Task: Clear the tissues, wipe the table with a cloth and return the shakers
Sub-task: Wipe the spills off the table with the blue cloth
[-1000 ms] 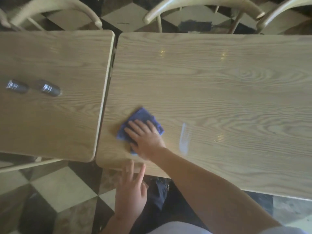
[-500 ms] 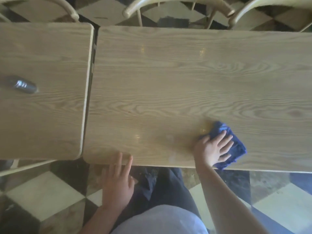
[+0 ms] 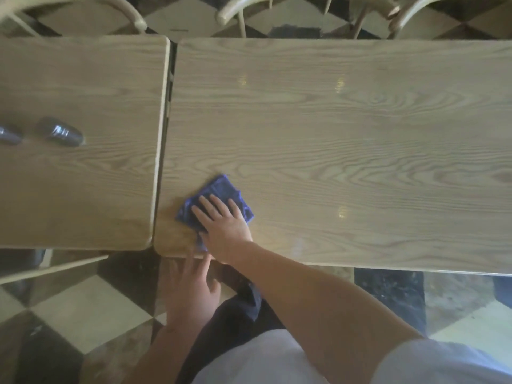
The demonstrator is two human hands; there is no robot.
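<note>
The large wooden table (image 3: 346, 151) carries a blue cloth (image 3: 219, 195) near its front left corner. The right hand (image 3: 224, 225) presses flat on the cloth, fingers straight. The left hand (image 3: 191, 292) hangs open below the table edge, holding nothing. Two shakers (image 3: 62, 132) stand on the neighbouring table (image 3: 83, 79); no writing is readable.

Two light wooden tables (image 3: 360, 139) stand edge to edge on a checkered floor (image 3: 83, 309), pale curved chairs (image 3: 291, 4) behind.
</note>
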